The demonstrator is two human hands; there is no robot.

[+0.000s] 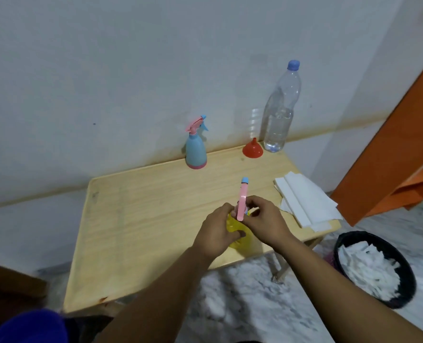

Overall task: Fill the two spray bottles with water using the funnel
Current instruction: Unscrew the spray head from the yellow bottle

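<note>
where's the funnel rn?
Head view: the red funnel sits mouth-down at the table's far edge, between the blue spray bottle and the water bottle, untouched.

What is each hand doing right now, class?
Left hand: grips the yellow spray bottle.
Right hand: pinches the bottle's pink spray head.

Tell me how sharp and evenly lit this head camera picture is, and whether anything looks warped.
Head view: soft, slightly blurred throughout; dim, even light with faint shadows behind the blue plastic spray bottle and clear plastic water bottle; wide-angle bending curves the wooden table edges; the yellow spray bottle is mostly hidden by both hands.
</note>
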